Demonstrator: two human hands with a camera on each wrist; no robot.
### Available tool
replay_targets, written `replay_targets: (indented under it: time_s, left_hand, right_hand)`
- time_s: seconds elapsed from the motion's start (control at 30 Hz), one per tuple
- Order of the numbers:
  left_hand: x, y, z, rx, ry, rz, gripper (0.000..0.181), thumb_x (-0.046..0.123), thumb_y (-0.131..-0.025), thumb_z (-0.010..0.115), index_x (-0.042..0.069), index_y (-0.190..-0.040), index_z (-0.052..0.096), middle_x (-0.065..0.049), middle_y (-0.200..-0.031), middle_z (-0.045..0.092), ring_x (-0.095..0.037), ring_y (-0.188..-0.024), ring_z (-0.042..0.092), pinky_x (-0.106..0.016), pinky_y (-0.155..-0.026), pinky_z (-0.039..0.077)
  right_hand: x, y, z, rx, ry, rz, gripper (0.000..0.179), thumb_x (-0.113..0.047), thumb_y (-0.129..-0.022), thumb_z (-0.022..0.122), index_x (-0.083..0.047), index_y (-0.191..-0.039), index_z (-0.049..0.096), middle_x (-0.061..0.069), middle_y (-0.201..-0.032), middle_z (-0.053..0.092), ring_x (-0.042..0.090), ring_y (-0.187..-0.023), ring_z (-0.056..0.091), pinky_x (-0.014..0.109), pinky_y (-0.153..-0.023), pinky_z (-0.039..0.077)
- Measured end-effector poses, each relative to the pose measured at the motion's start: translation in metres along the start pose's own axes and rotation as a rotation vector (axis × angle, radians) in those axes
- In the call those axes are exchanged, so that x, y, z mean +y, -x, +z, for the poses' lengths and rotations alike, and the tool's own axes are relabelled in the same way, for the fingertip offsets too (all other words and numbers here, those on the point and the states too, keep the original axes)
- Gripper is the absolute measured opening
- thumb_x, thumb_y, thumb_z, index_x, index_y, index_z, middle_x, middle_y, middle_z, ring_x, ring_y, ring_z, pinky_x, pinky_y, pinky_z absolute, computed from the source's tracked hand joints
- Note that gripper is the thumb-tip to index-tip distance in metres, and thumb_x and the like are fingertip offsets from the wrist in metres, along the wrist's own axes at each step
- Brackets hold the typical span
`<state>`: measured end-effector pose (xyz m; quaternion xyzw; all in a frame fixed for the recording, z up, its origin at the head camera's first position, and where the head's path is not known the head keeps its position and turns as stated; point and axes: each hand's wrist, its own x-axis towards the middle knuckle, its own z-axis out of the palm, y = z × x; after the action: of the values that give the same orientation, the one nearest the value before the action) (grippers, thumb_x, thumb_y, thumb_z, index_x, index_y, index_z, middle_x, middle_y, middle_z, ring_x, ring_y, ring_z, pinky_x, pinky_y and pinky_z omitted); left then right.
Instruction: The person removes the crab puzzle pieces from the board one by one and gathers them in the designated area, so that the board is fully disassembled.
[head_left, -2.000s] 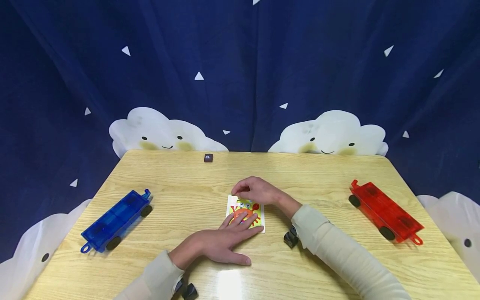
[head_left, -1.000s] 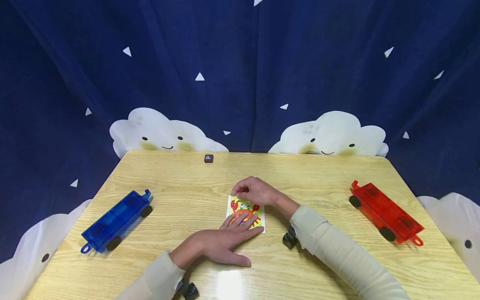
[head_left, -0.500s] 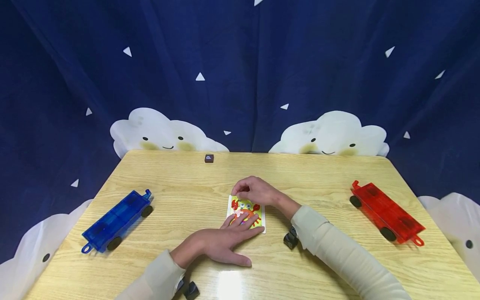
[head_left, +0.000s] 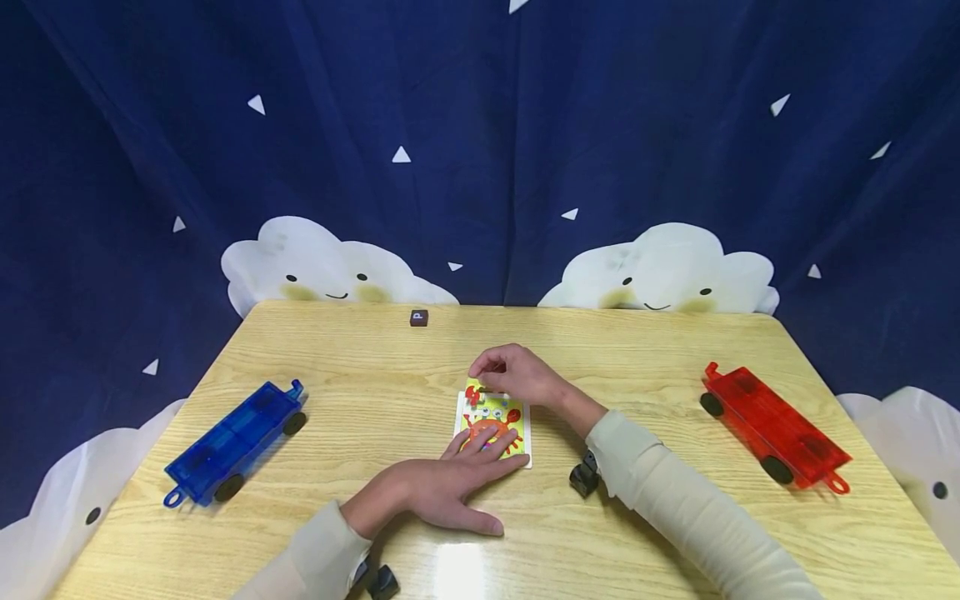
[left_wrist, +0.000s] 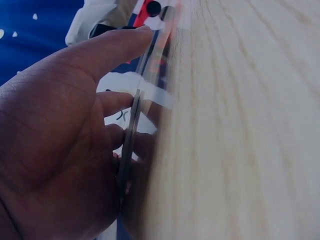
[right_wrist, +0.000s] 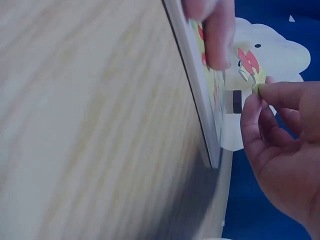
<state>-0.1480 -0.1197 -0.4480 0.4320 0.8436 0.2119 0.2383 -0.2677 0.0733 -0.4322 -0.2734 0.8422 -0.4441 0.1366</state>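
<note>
A crab jigsaw puzzle in a white-rimmed tray (head_left: 459,417) lies flat on the table. My left hand (head_left: 446,492) rests on the tray's lower part with fingers spread and straight, covering some of the crab. Just above the tray's upper left corner, my right hand (head_left: 521,375) pinches a puzzle piece (head_left: 473,392) between thumb and fingers. That puzzle piece (right_wrist: 248,62) is yellow with a red claw, tilted up and apart from the tray in the right wrist view. A pale gap shows in the tray beneath it. In the left wrist view my left hand (left_wrist: 60,135) lies low against the table.
A blue toy wagon (head_left: 232,442) stands on the left side of the table, and a red toy wagon (head_left: 776,429) on the right. Near the back edge sits a small dark cube (head_left: 419,317) marked P. Behind the table hangs a navy curtain (head_left: 480,150) with clouds.
My right hand has risen slightly away from the tray, lifting the claw piece from the upper left corner and turning it up. My left hand has stayed in place.
</note>
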Motion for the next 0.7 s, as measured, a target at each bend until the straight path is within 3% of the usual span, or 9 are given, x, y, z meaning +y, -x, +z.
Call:
replay_targets:
  time_s: [0.2,0.47,0.7]
  left_hand:
    - [0.000,0.000,0.000,0.002,0.001,-0.001,0.084,0.059,-0.099,0.058,0.025,-0.167,0.021,-0.007,-0.172,-0.001,-0.029,-0.155,-0.015,-0.059,-0.120,-0.004]
    - [0.001,-0.001,0.001,0.011,0.003,0.004,0.084,0.059,-0.099,0.058,0.025,-0.167,0.021,-0.007,-0.172,-0.002,-0.028,-0.155,-0.015,-0.058,-0.121,-0.005]
    - [0.001,-0.002,0.002,0.022,-0.015,0.008,0.084,0.060,-0.099,0.058,0.024,-0.167,0.021,-0.008,-0.172,-0.001,-0.029,-0.155,-0.014,-0.059,-0.120,-0.005]
  right_hand:
    - [0.002,0.005,-0.012,-0.007,0.014,0.021,0.015,-0.006,-0.098,0.062,-0.010,-0.103,0.077,0.001,-0.090,0.070,0.014,-0.080,0.060,0.029,-0.074,0.050]
    - [0.010,0.018,-0.036,-0.020,0.017,0.063,0.016,-0.006,-0.099,0.060,-0.007,-0.102,0.075,0.010,-0.087,0.069,0.019,-0.074,0.059,0.030,-0.065,0.047]
    - [0.024,0.033,-0.058,0.002,0.084,0.094,0.017,-0.005,-0.099,0.059,-0.008,-0.101,0.076,0.004,-0.088,0.068,0.018,-0.074,0.057,0.031,-0.064,0.046]
